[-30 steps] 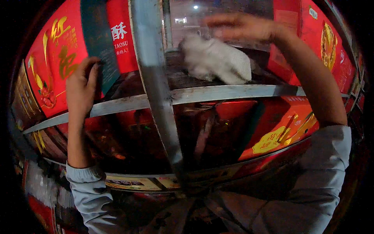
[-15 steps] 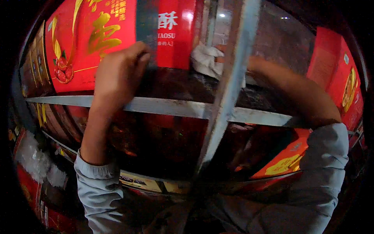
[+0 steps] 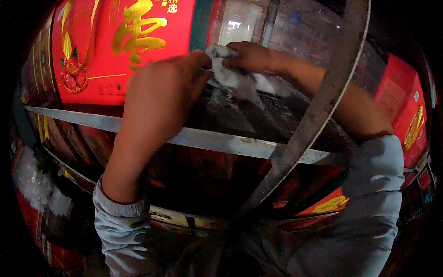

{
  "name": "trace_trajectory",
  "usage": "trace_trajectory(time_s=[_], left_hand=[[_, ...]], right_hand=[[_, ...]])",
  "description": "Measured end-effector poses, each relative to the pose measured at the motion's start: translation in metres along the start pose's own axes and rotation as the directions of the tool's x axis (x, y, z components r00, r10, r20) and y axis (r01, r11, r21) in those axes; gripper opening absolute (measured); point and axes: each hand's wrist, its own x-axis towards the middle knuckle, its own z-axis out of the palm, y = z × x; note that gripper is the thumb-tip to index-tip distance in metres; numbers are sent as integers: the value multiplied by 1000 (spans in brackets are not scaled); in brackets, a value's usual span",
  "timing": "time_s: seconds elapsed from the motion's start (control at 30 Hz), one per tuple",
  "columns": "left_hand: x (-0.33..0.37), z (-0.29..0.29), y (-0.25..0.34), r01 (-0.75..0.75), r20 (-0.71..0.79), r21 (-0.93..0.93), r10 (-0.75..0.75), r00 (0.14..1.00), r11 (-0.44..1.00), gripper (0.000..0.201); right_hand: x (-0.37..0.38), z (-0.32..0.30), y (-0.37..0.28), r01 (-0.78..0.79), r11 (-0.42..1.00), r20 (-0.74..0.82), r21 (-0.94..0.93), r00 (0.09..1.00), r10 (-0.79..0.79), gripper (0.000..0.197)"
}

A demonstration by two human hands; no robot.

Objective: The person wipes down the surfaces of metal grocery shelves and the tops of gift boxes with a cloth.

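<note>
White cloth point(image 3: 224, 76) lies bunched under the right hand point(image 3: 254, 57), its fingers bent down over it; that grip is closed on the cloth, against the dark shelf point(image 3: 267, 111). Left hand point(image 3: 159, 94) curled just beside the cloth's left end (tips hidden, so I can't tell whether it pinches anything). Cloth soft, rumpled; shelf streaked; rail point(image 3: 226, 142) flat scuffed metal; red box point(image 3: 104, 55) smooth, square-sided. Half a second ago the hands were farther apart.

Dim and grainy — deep shadow below, bowed edges blackened.
</note>
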Motion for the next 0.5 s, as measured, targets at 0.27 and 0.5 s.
trace_trajectory(time_s=[0.27,0.5], left_hand=[[1,-1,1,21,58,-33,-20,998,999,14],[4,-3,7,18,69,4,-18,997,1000,13]], right_hand=[[-53,31,-22,297,944,-173,146,947,-271,42],[9,48,87,-178,928,155,-329,959,239,33]])
